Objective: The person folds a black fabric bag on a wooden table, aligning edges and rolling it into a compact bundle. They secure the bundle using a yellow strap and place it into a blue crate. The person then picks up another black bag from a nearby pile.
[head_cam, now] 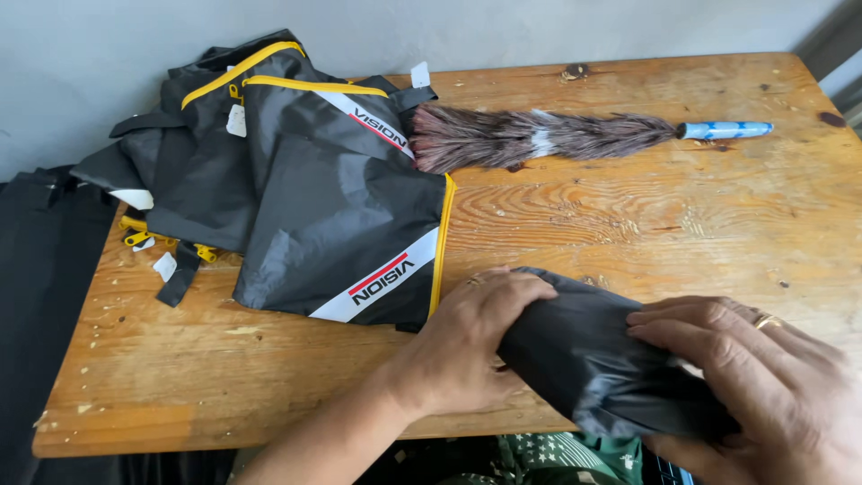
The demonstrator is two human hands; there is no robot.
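At the near edge of a wooden table (628,216), both my hands hold a rolled bundle of dark grey fabric (593,350). My left hand (467,346) wraps around its left end, fingers curled over the top. My right hand (763,386), a ring on one finger, presses flat on its right part. The bundle lies slanted, partly past the table's front edge.
A pile of dark grey fabric bags (305,180) with yellow trim and white-and-red stripes covers the table's left. A feather duster (539,136) with a blue handle lies at the back. Black cloth (40,296) hangs off the left side. A grey wall stands behind.
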